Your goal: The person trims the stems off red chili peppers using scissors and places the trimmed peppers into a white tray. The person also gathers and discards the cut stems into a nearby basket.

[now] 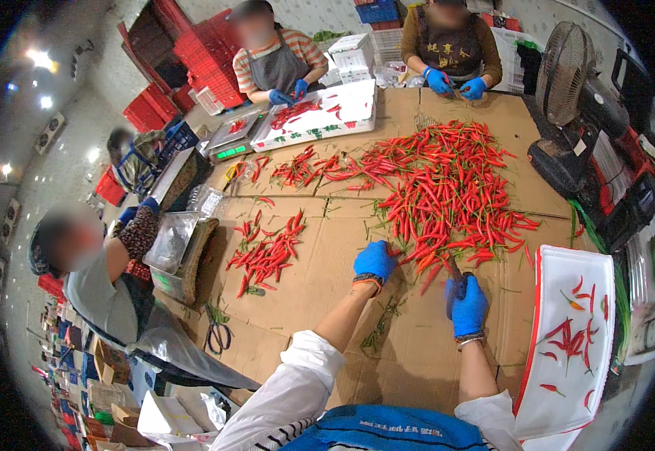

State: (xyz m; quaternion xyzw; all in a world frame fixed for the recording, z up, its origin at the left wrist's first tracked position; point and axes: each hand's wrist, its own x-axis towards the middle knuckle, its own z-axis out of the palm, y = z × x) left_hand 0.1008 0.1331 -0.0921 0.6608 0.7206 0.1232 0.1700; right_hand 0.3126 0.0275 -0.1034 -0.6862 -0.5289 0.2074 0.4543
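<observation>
A big pile of red chili peppers [448,188] with green stems spreads over the cardboard-covered table [327,286] ahead of me. My left hand [375,261], in a blue glove, touches the pile's near edge with its fingers bent together; whatever they grip is hidden. In the blue glove of my right hand [468,307] is a pair of dark-handled scissors [455,269], blades pointing away from me at the nearest peppers. A smaller heap of chili peppers [271,252] lies to the left of my left hand. Green stem scraps [378,327] are scattered beside my left forearm.
A white tray with a red rim [535,338] holds some peppers at right. Across the table, two co-workers in blue gloves [440,81] work near a white foam box [320,120]. Another pair of scissors [217,331] lies left. A black fan [565,73] stands far right.
</observation>
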